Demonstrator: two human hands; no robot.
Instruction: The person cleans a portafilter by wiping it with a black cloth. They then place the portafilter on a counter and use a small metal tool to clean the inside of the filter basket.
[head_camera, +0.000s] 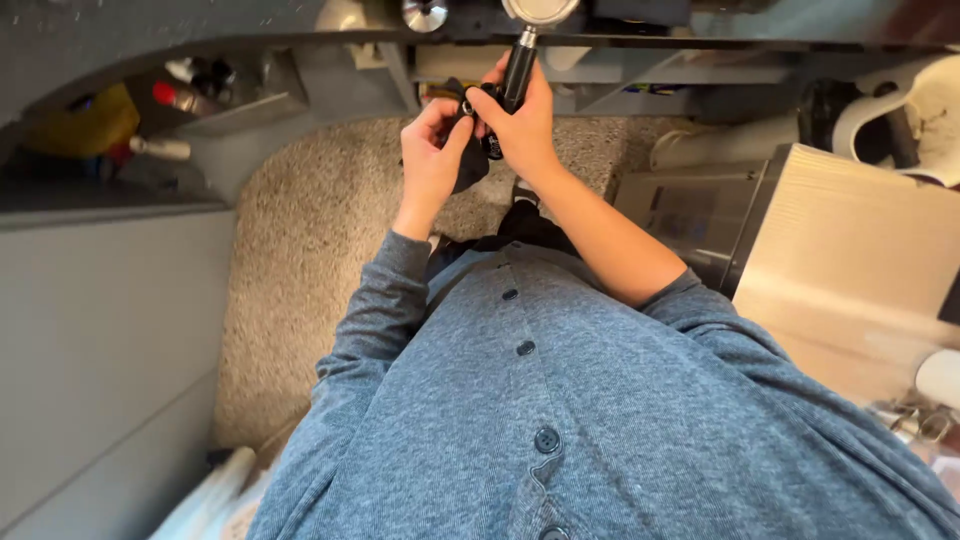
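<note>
Right hand (522, 125) is closed around the black handle of a portafilter (520, 65), which I hold upright in front of my chest with its round metal basket end at the top edge of the view, just below the underside of the worktop (150, 40). Left hand (435, 150) is pinched shut on a dark cloth (470, 165), pressed against the lower part of the handle where both hands meet. I judge the step in hand to be wiping the portafilter handle, at its lower end; the cloth is bunched and partly hidden between the palms, so I cannot tell how much of the handle it covers. The next move, as I read it, calls for a firm right-hand grip while the left slides the cloth along the handle toward the basket, keeping the metal end clear of the worktop edge above. Below my arms lies a speckled floor mat (300, 260). A grey cabinet face (90, 340) stands to the left, and a pale box (850, 260) sits to the right, well apart from both hands.
</note>
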